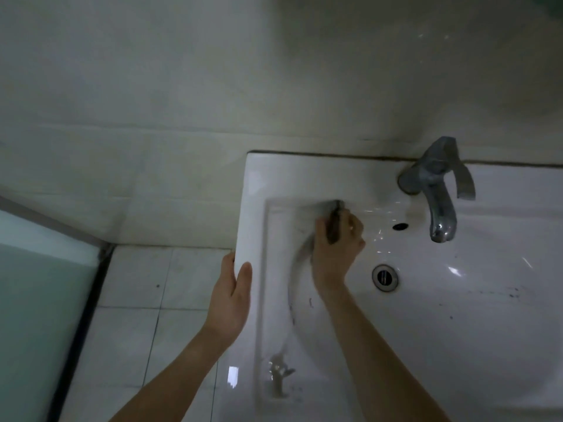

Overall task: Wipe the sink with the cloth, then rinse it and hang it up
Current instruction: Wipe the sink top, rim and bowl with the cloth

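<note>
At bowl's far-left wall, right hand (333, 254) grips dark cloth (334, 222), pressing it to sink (304, 178). Left hand (233, 295) clasps left rim. Specks remain right of drain (384, 277). Wiping seems partway; rinse, hanging left.

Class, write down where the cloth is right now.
In the head view, the cloth is in the right hand, pressed on the back-left inner wall of the sink, left of the tap.
</note>
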`<action>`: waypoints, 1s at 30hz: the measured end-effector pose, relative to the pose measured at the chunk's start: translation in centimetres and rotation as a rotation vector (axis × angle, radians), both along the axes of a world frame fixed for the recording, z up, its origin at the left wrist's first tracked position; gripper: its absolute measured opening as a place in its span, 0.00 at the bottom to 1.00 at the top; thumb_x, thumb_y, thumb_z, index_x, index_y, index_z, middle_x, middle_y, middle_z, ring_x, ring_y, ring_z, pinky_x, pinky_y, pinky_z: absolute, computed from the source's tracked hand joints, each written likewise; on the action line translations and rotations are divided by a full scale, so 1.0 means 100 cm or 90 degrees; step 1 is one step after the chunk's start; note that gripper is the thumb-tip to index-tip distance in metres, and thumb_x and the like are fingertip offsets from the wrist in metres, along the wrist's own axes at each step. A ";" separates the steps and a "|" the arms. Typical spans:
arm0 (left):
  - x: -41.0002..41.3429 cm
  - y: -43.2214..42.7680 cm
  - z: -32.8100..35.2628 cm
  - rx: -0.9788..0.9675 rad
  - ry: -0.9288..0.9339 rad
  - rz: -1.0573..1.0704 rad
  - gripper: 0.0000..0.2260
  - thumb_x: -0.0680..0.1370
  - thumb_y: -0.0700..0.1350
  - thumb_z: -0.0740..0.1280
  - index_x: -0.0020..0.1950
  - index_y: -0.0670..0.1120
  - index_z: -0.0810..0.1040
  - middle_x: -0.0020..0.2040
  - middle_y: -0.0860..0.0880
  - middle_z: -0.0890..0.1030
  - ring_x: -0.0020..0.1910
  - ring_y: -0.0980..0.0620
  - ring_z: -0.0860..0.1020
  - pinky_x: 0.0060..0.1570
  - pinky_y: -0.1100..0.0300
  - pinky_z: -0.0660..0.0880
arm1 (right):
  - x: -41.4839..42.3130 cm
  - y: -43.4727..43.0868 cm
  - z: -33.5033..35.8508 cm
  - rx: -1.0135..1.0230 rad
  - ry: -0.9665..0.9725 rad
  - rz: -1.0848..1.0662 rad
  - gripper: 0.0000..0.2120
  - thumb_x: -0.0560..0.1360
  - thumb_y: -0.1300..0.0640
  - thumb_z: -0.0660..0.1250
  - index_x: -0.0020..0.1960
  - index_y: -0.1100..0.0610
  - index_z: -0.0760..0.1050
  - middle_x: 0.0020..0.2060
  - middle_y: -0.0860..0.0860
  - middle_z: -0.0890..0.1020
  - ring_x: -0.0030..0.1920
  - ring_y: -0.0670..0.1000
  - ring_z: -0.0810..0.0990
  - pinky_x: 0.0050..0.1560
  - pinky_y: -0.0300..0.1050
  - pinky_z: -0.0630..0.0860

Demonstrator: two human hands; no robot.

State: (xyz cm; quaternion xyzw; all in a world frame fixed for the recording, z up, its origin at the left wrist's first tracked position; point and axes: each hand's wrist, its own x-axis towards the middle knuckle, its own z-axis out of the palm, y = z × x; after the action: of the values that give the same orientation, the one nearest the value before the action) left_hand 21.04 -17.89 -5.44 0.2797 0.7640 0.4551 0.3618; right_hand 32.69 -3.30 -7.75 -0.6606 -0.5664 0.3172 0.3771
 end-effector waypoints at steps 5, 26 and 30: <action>-0.001 0.001 -0.002 0.007 -0.002 0.000 0.09 0.84 0.45 0.56 0.62 0.49 0.71 0.52 0.57 0.79 0.47 0.70 0.78 0.43 0.80 0.71 | -0.021 -0.015 -0.009 0.127 -0.210 0.110 0.15 0.79 0.59 0.61 0.64 0.59 0.76 0.64 0.50 0.76 0.47 0.54 0.64 0.46 0.35 0.60; 0.001 0.002 0.005 -0.007 0.004 0.004 0.08 0.84 0.43 0.57 0.61 0.47 0.71 0.50 0.56 0.79 0.45 0.72 0.77 0.41 0.81 0.70 | 0.018 -0.014 0.054 -0.254 0.267 0.125 0.12 0.79 0.60 0.62 0.40 0.55 0.80 0.31 0.46 0.82 0.30 0.40 0.78 0.36 0.34 0.74; 0.001 0.002 0.004 -0.003 0.011 -0.003 0.08 0.84 0.44 0.56 0.61 0.48 0.71 0.49 0.55 0.79 0.45 0.70 0.78 0.41 0.79 0.71 | -0.033 -0.018 0.022 -0.032 -0.080 0.194 0.18 0.78 0.41 0.57 0.55 0.53 0.76 0.50 0.51 0.79 0.49 0.50 0.73 0.51 0.47 0.73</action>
State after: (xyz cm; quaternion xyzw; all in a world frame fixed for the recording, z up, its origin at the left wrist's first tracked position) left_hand 21.12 -17.74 -5.02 0.2847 0.7677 0.4500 0.3566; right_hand 29.41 -5.06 -5.57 -0.5947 -0.6745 0.3428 0.2716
